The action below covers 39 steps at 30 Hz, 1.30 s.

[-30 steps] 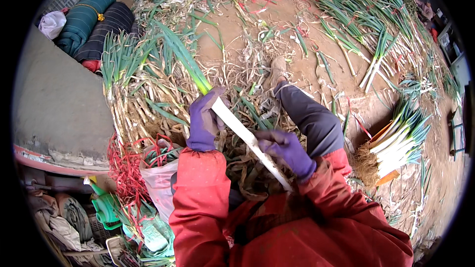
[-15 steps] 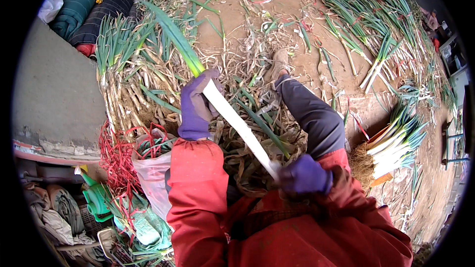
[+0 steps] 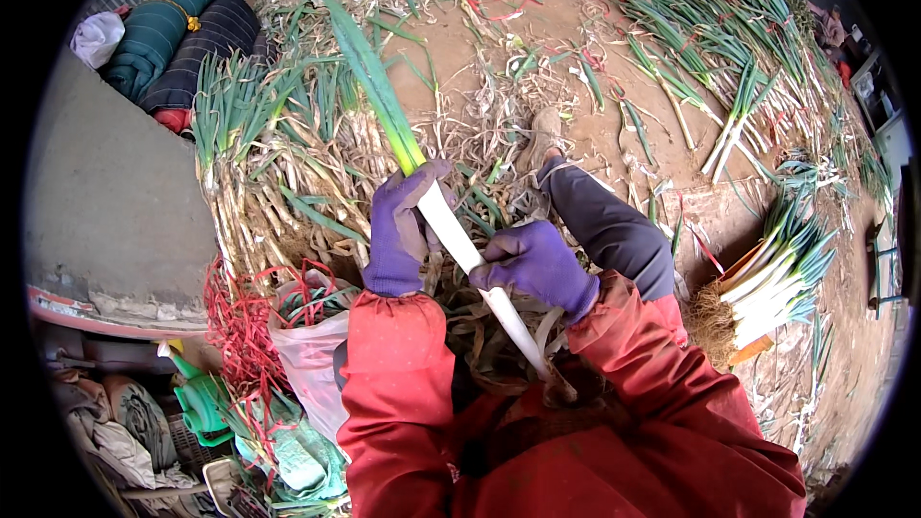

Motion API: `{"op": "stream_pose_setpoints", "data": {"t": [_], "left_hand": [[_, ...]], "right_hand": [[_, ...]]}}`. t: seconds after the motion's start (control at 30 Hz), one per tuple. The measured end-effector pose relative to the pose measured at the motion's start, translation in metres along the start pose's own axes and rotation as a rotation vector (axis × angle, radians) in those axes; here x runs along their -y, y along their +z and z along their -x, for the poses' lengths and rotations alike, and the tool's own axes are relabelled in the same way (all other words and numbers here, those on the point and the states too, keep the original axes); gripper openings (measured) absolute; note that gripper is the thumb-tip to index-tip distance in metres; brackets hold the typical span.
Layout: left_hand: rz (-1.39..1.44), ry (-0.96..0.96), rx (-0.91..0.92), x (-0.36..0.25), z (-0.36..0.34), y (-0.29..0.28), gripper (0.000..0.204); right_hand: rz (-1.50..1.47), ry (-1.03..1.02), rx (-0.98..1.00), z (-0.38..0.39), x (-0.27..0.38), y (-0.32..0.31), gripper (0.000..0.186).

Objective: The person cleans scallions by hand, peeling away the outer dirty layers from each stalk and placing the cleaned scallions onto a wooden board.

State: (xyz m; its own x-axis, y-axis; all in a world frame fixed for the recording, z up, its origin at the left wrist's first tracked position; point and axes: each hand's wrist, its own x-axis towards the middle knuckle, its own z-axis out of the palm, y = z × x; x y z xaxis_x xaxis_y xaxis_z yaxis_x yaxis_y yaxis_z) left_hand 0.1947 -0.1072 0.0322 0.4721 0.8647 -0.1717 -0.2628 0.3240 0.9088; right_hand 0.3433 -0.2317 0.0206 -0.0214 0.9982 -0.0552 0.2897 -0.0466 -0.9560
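A long green onion (image 3: 448, 228) slants across my front, green leaves pointing up and away, white shank coming down toward my lap. My left hand (image 3: 395, 233), in a purple glove, wraps round it where green turns to white. Lower on the white shank, my right hand (image 3: 539, 267) is closed, thumb and fingers pinching the stalk; whether a loose skin is between them I cannot tell. The brownish root end (image 3: 558, 390) rests close to my red jacket. Beneath lie dry peeled leaves (image 3: 484, 331).
Unpeeled green onions (image 3: 251, 197) lie in a row at left. A cleaned bundle (image 3: 767, 293) sits at right, with a large heap (image 3: 729, 29) beyond. Red ties (image 3: 240, 326) and a plastic bag (image 3: 317, 355) are by my left arm. A green watering can (image 3: 201, 403) stands lower left.
My right hand has moved from the root end up the white shank, near my left hand. My left hand and the green onion have shifted slightly right and down.
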Motion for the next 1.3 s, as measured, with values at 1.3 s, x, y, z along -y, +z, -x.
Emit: {"op": "stream_pose_setpoints", "data": {"t": [1.3], "left_hand": [[0.027, 0.037, 0.027, 0.006, 0.003, 0.011, 0.045]], "right_hand": [[-0.723, 0.136, -0.014, -0.007, 0.031, -0.025, 0.009]]}}
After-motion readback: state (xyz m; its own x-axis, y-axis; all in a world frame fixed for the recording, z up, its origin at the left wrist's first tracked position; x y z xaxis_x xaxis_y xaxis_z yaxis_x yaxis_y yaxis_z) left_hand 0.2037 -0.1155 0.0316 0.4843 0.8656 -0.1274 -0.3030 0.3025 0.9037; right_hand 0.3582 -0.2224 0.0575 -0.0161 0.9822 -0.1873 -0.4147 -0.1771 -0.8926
